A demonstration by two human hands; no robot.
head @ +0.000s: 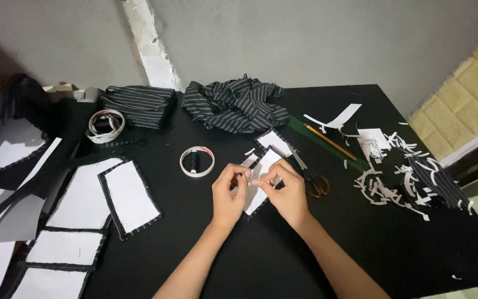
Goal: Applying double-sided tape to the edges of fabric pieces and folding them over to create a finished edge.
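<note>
Both hands meet over the black table [283, 243]; the left hand [228, 194] and right hand [286, 191] each pinch a small white strip [248, 176] between thumb and forefinger, just above a white panel [261, 182] edged in striped cloth; scissors [316, 185] lie just right of the right hand; a tape roll [197, 161] sits left; paper scraps [394, 177] lie well to the right; 1 pencil [330, 142] rests beyond.

No packages, labels, signs or screens show anywhere in the frame; the bench carries only loose pieces and tools, none of them wrapped, tagged or bearing any display.
</note>
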